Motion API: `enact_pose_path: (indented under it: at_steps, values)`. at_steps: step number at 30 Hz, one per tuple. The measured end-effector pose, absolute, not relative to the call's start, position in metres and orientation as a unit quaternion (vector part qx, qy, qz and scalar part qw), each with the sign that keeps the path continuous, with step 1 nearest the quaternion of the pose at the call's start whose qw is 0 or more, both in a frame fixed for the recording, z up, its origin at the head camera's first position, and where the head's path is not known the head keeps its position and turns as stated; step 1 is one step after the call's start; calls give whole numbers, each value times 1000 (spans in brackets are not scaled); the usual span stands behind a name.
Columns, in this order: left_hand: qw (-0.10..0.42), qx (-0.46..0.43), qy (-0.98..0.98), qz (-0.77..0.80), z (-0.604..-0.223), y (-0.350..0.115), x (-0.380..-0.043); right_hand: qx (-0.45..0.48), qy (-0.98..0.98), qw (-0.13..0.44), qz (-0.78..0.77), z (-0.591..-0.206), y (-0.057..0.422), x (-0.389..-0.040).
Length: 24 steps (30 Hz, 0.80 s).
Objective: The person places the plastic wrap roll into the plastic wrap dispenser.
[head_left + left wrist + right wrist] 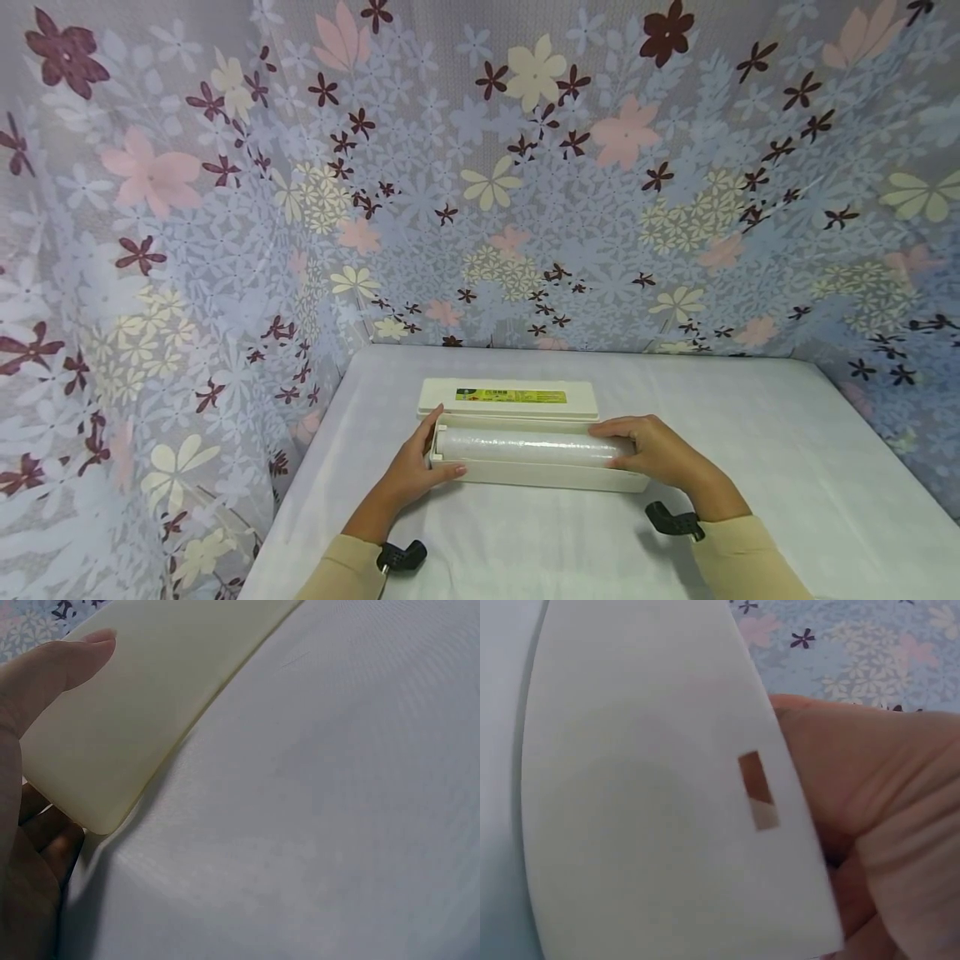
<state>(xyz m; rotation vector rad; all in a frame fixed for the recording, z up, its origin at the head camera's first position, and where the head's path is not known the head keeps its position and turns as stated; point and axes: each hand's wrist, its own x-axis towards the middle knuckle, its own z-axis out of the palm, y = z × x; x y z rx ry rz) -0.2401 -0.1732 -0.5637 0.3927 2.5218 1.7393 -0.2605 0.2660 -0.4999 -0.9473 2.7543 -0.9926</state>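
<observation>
A roll of plastic wrap (pixel 517 447) lies lengthwise in a long cream dispenser box (pixel 540 475) on the table. My left hand (pixel 416 467) grips the box's left end, thumb on the front wall. In the left wrist view, the left thumb (pixel 86 660) lies on that wall and the other fingers reach round the end. At the right end, my right hand (pixel 660 454) reaches into the box and holds the roll between thumb and fingers. The right wrist view shows the box wall (pixel 645 810) with a small slot; it hides the right fingertips.
Directly behind the box, its white lid (pixel 517 409) with a yellow-green label lies on the white tablecloth (pixel 750 417). A flowered curtain (pixel 480 208) hangs along the table's far side and both flanks. Black wrist mounts (pixel 402 556) sit at both cuffs.
</observation>
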Motion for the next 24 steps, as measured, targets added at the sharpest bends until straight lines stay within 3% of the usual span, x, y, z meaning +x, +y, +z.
enact_pose_path:
  at_steps: [9,24]
  values:
    - [26,122,820,559,-563,-173,-240,-324,887,77,-321,-491,269,-263]
    - [25,123,819,559,-564,-173,-240,-368,802,133,-451,-489,284,-263]
